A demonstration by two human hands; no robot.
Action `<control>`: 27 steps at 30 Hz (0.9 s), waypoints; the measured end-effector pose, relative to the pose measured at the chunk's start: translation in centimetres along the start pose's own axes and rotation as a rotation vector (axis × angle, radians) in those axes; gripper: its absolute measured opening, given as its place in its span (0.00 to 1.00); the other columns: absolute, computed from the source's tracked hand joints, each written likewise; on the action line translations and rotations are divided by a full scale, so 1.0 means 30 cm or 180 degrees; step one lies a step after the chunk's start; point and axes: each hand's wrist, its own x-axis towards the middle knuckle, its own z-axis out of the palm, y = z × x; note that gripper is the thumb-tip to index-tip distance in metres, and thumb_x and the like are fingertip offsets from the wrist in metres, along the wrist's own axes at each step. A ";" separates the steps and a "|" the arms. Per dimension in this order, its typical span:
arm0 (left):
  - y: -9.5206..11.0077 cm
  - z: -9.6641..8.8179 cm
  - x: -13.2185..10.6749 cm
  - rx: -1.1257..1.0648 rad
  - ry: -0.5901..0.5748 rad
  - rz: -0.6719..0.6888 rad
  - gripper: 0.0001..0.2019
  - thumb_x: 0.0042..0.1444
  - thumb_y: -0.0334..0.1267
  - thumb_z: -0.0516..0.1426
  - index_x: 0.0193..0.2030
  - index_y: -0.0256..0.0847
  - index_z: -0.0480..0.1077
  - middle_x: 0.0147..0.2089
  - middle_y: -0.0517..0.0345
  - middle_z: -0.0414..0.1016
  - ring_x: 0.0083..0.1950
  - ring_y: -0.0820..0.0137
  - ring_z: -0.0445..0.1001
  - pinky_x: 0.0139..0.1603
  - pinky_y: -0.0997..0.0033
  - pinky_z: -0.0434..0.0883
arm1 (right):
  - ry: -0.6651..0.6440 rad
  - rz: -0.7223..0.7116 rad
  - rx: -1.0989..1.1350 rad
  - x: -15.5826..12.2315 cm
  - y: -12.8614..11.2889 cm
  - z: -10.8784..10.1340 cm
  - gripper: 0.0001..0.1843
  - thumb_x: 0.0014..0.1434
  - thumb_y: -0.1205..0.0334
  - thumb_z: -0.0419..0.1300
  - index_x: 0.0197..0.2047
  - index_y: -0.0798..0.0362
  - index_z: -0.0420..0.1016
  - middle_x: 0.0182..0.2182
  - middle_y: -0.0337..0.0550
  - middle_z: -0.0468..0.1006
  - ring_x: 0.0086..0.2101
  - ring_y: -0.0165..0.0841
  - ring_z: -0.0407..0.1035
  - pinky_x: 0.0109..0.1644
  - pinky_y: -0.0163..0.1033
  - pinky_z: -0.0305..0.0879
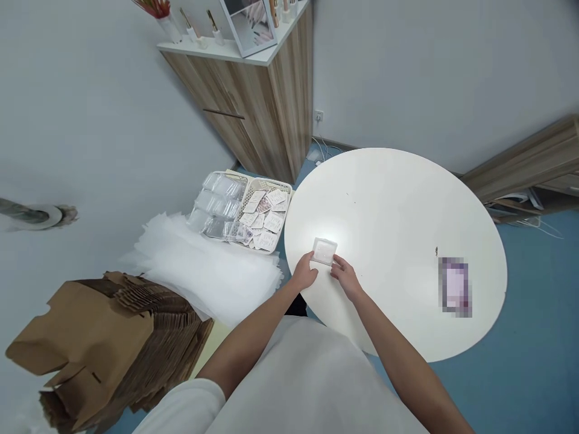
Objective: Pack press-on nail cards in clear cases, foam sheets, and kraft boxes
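A small clear plastic packet [324, 251] lies flat on the round white table [393, 205], near its front left edge. My left hand [304, 275] grips the packet's lower left corner with closed fingers. Pinching the lower right corner is my right hand [344, 274]. Both forearms reach up from the bottom of the view. What is inside the packet is too small to make out.
Left of the table stand a basket of clear bags [217, 208] and a basket of small cards [266, 218]. White sheets [203, 271] and folded brown cardboard boxes [104, 343] pile at lower left. A blurred item [455, 287] lies on the table's right. A wooden cabinet [257, 102] stands behind.
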 end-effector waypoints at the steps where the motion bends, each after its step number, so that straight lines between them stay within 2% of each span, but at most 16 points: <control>1: -0.006 -0.029 0.018 -0.0007 0.0026 0.0028 0.31 0.45 0.27 0.51 0.59 0.40 0.52 0.59 0.49 0.55 0.59 0.62 0.57 0.57 0.62 0.58 | 0.0031 -0.0006 0.0029 0.021 -0.010 0.031 0.31 0.45 0.67 0.53 0.55 0.50 0.60 0.49 0.45 0.70 0.47 0.36 0.66 0.44 0.41 0.67; 5: -0.011 -0.124 0.082 0.0160 0.0219 -0.0009 0.30 0.45 0.29 0.53 0.57 0.41 0.54 0.58 0.49 0.52 0.60 0.61 0.53 0.59 0.63 0.54 | 0.0059 -0.0029 0.0115 0.088 -0.054 0.129 0.30 0.45 0.66 0.54 0.55 0.50 0.61 0.47 0.45 0.71 0.47 0.35 0.65 0.47 0.42 0.65; 10: -0.013 -0.184 0.132 0.0186 0.0211 -0.0103 0.32 0.45 0.30 0.54 0.59 0.42 0.51 0.55 0.50 0.51 0.61 0.60 0.51 0.60 0.62 0.53 | 0.0065 -0.0024 -0.0008 0.141 -0.103 0.195 0.31 0.46 0.64 0.53 0.56 0.50 0.59 0.48 0.45 0.70 0.46 0.34 0.66 0.47 0.40 0.65; 14: -0.022 -0.202 0.142 0.0091 0.0212 -0.0021 0.34 0.46 0.30 0.52 0.61 0.41 0.45 0.57 0.48 0.48 0.61 0.61 0.49 0.59 0.62 0.53 | 0.0077 -0.0006 -0.0057 0.176 -0.130 0.221 0.32 0.46 0.64 0.53 0.58 0.51 0.57 0.49 0.45 0.69 0.48 0.34 0.64 0.46 0.38 0.65; 27: -0.020 -0.216 0.164 0.0030 0.0189 0.0172 0.35 0.45 0.28 0.54 0.61 0.42 0.45 0.59 0.48 0.44 0.63 0.61 0.45 0.61 0.58 0.50 | 0.0148 -0.0169 -0.0193 0.240 -0.158 0.244 0.31 0.45 0.64 0.54 0.55 0.47 0.60 0.52 0.42 0.66 0.51 0.35 0.60 0.47 0.40 0.64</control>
